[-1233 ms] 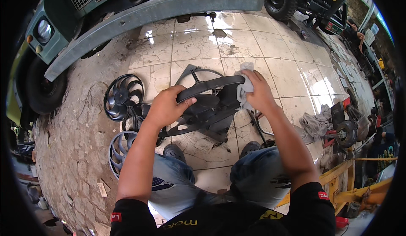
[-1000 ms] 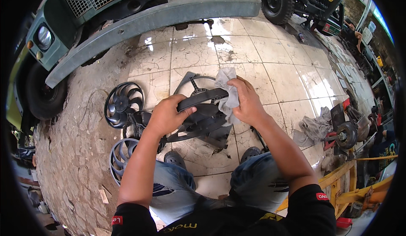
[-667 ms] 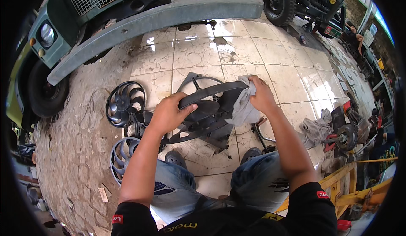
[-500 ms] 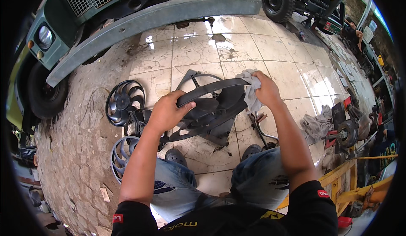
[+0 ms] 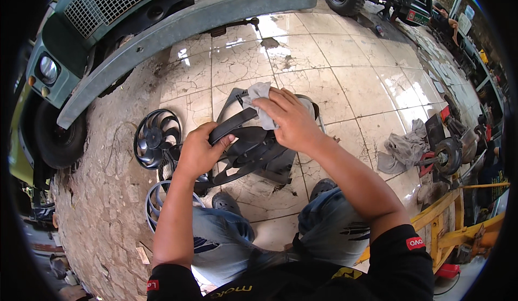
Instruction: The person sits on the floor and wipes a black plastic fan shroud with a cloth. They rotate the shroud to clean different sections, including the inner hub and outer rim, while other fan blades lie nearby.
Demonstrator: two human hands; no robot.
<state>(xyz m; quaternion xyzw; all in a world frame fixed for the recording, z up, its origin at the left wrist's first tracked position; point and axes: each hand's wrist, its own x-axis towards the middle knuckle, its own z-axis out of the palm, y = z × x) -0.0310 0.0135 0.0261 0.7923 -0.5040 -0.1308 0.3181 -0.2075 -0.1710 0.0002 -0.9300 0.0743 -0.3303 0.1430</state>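
A black radiator fan (image 5: 252, 143) with an outer ring is held tilted above the tiled floor, between my knees. My left hand (image 5: 203, 149) is closed around the left part of its ring, thumb on the inner side. My right hand (image 5: 290, 118) presses a light grey cloth (image 5: 259, 97) over the ring's upper edge, fingers bent across it. Part of the fan is hidden behind my right hand. Beneath it, a dark fan shroud (image 5: 231, 100) lies partly covered on the floor.
Another black fan (image 5: 156, 139) lies to the left, with a grey ring-shaped fan (image 5: 153, 206) by my left leg. A green vehicle's bumper (image 5: 189, 23) spans the upper left. To the right are a crumpled grey rag (image 5: 404, 145) and a yellow frame (image 5: 448, 228).
My right hand has slid the cloth leftward along the fan's ring, closer to my left hand. My left hand has shifted slightly left and still grips the ring.
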